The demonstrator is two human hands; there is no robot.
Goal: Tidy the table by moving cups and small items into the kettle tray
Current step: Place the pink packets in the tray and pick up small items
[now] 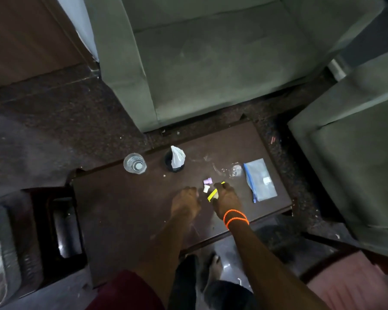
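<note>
Right hand (226, 198) pinches a light, stiff yellow packet (212, 194) by its edge; left hand (185, 201), loosely curled and empty, nears the small caps (207, 185) on the tabletop (126, 211)

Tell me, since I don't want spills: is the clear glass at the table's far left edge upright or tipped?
Upright. The clear glass shows its round rim and base from above, standing on the table.

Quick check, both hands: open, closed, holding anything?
Left hand: curled closed just above the table; whether it holds anything cannot be told.
Right hand: closed on a yellow sachet.
</note>
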